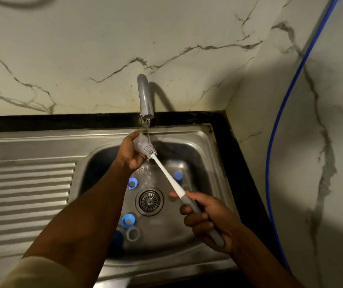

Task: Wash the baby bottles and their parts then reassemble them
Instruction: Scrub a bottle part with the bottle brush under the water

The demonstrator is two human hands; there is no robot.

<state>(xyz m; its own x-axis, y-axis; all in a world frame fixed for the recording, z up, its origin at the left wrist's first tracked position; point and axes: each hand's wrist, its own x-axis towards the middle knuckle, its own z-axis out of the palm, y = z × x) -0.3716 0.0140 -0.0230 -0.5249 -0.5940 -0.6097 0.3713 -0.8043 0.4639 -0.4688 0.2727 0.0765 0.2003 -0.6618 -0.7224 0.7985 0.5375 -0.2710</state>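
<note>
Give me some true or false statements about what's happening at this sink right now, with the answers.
1. Water is running from the tap down to the bottle. True.
2. The right hand holds the bottle. False: the left hand holds it; the right hand grips the brush by its handle.
3. The brush's bristle head is at the bottle's mouth. True.
4. The sink basin holds no loose parts. False: several blue parts lie in it, around the drain.
</note>
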